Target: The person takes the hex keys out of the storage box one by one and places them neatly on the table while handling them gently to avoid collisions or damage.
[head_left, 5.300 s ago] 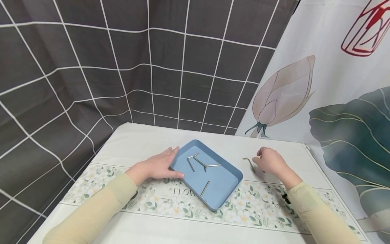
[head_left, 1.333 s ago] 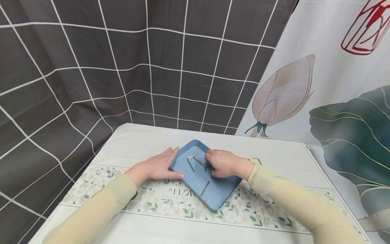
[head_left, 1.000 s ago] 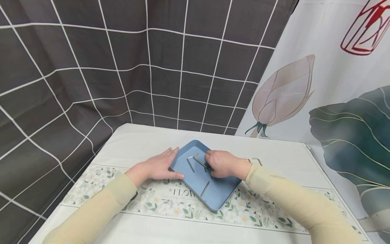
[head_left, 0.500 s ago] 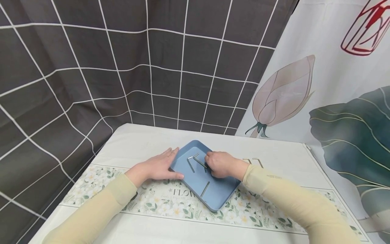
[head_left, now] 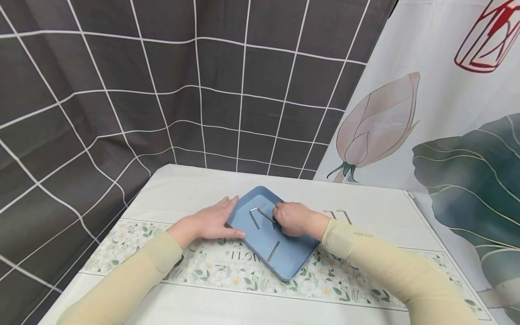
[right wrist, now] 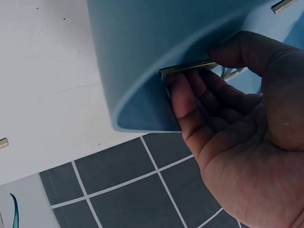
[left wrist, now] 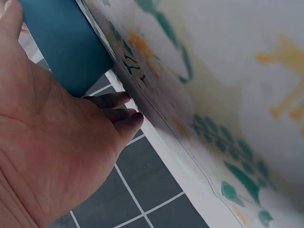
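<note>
A shallow blue tray (head_left: 290, 257) sits at an angle on the table, with several L-shaped metal hex keys inside. One hex key (head_left: 254, 220) lies near its left end and another (head_left: 273, 251) close to the front wall. My left hand (head_left: 211, 221) rests against the tray's left corner, fingers extended and thumb along the near side. Reaching into the tray, my right hand (head_left: 296, 219) pinches a hex key (right wrist: 187, 69) between thumb and fingers, as the right wrist view shows. Most of that key is hidden by the hand in the head view.
Right of the tray, two more hex keys (head_left: 344, 214) lie side by side on the white tablecloth, partly behind my right sleeve (head_left: 365, 243). The cloth has a floral band (head_left: 227, 271). A dark gridded curtain (head_left: 219, 108) hangs behind the table.
Since the oldest frame, my right hand has moved left from the hex keys on the cloth into the tray. Over the last second it barely shifts. My left hand stays put.
</note>
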Available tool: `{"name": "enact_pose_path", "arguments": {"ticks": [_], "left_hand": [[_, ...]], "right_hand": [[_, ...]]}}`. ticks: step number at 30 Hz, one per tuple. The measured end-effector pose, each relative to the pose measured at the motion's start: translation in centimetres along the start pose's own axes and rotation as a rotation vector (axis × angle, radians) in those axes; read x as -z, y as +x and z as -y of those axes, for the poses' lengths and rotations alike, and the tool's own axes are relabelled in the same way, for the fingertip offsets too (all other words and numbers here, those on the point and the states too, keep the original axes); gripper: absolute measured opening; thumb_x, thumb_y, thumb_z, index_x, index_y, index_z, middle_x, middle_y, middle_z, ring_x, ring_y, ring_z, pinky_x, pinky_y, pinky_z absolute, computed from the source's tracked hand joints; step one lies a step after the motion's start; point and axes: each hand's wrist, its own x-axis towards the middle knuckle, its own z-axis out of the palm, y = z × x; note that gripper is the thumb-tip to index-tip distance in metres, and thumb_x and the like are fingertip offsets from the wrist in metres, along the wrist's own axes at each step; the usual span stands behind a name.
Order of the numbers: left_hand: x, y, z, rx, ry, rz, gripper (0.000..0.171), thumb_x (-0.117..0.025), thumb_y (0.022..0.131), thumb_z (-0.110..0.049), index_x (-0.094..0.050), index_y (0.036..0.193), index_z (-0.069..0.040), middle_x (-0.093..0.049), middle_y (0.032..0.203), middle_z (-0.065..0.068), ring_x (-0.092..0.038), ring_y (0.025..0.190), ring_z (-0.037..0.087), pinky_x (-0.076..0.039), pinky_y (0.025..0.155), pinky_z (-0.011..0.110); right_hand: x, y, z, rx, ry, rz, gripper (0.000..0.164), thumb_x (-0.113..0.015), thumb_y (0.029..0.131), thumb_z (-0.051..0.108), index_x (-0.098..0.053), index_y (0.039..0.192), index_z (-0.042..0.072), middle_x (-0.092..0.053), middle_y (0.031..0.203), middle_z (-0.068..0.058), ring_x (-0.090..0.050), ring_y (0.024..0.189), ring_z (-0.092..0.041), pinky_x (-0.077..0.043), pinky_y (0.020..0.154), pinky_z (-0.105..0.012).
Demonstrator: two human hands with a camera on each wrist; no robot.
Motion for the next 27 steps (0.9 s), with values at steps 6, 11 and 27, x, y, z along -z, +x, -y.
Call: {"name": "enact_pose_path", "arguments": {"ticks": [6, 11, 27], "left_hand": [[-0.03, -0.02, -0.03, 0.002, -0.001, 0.0, 0.131, -0.064, 0.095, -0.085, -0.009, 0.178, 0.0, -0.017, 0.183, 0.023, -0.013, 0.171, 0.041, -0.023, 0.136, 0.057], [-0.05, -0.06, -0.08, 0.0, 0.001, 0.002, 0.131, -0.064, 0.095, -0.085, -0.009, 0.178, 0.001, -0.017, 0.183, 0.023, -0.013, 0.171, 0.041, -0.023, 0.136, 0.058], [0.02, -0.03, -0.13, 0.0, 0.005, -0.001, 0.131, -0.064, 0.095, -0.085, -0.009, 0.177, 0.001, -0.017, 0.183, 0.023, -0.013, 0.171, 0.041, -0.023, 0.136, 0.058]], "right_hand": [[-0.16, 0.01, 0.12, -0.008, 0.014, 0.002, 0.02, -0.074, 0.102, 0.009, -0.075, 0.119, -0.001, -0.072, 0.102, -0.01, -0.073, 0.09, -0.021, -0.067, 0.079, -0.035], [-0.39, 0.09, 0.09, -0.014, 0.013, 0.002, 0.019, -0.074, 0.104, 0.01, -0.075, 0.12, -0.002, -0.072, 0.099, -0.01, -0.073, 0.089, -0.02, -0.067, 0.078, -0.034], [-0.53, -0.08, 0.1, -0.023, 0.035, -0.031, 0.01, -0.074, 0.102, 0.006, -0.075, 0.11, 0.0, -0.07, 0.089, -0.008, -0.072, 0.08, -0.02, -0.067, 0.073, -0.035]]}}
